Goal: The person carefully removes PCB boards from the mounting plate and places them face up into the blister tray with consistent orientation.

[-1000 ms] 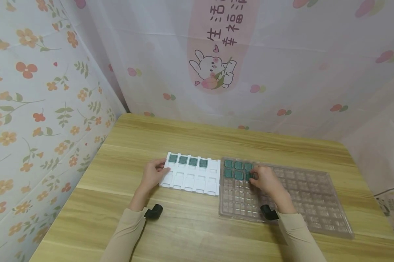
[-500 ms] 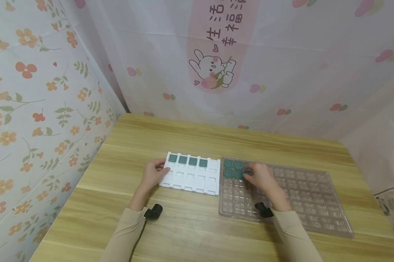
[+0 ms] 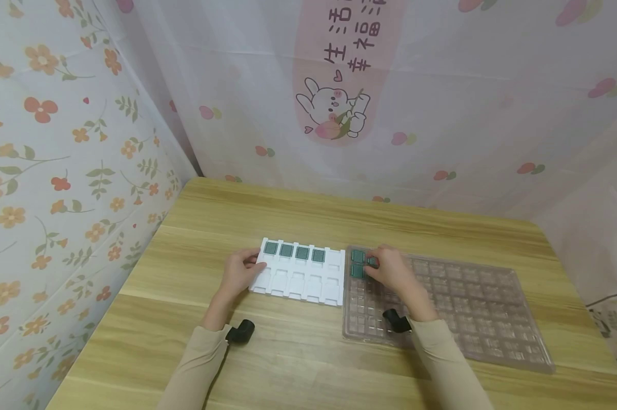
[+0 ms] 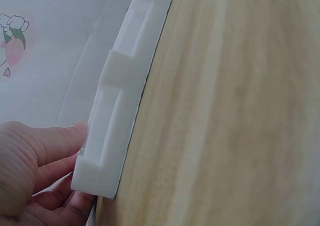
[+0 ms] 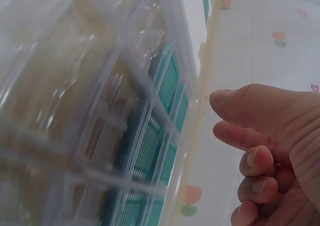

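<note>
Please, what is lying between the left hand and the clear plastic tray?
The white compartment tray lies between them, holding four green chips in its far row; the head view shows this.

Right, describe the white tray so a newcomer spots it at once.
On the wooden table, find the person's left hand. It grips the edge of the white tray, which carries four green chips along its far row. Unlike the larger, see-through tray beside it, this one is opaque white.

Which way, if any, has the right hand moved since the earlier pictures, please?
Yes, the right hand moved left across the clear compartment tray, toward the white tray.
</note>
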A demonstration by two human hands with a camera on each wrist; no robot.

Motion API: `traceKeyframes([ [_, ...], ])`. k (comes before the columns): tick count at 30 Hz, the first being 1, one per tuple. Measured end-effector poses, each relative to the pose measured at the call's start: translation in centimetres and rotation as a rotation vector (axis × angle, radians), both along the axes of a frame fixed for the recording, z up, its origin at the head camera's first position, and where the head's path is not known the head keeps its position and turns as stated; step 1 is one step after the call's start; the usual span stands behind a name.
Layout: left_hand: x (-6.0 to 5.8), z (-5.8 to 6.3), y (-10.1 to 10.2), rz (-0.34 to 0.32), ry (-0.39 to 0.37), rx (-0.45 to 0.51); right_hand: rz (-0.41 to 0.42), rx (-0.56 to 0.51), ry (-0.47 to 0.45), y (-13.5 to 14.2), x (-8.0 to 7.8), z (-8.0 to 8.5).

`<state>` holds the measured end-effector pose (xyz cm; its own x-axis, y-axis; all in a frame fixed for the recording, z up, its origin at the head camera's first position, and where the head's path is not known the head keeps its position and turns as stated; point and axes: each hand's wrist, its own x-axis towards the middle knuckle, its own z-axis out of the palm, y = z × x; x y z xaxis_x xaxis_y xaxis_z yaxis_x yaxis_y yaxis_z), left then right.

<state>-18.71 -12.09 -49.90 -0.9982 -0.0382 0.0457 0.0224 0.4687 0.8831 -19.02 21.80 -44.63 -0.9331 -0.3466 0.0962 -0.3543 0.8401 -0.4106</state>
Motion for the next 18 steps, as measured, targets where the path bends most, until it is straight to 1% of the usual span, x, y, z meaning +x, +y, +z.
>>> traceKeyframes([
  [10, 0.0, -0.1, 0.0, 0.0, 0.003, -0.003, 0.055, -0.035, 0.001, -2.4, -0.7, 0.1],
  [15, 0.0, 0.0, 0.0, 0.003, 0.008, -0.005, 0.062, -0.029, 0.003, -3.6, -1.0, 0.2],
  [18, 0.0, 0.0, 0.0, 0.004, 0.008, -0.005, 0.062, -0.038, -0.02, -4.2, -1.2, 0.1],
])
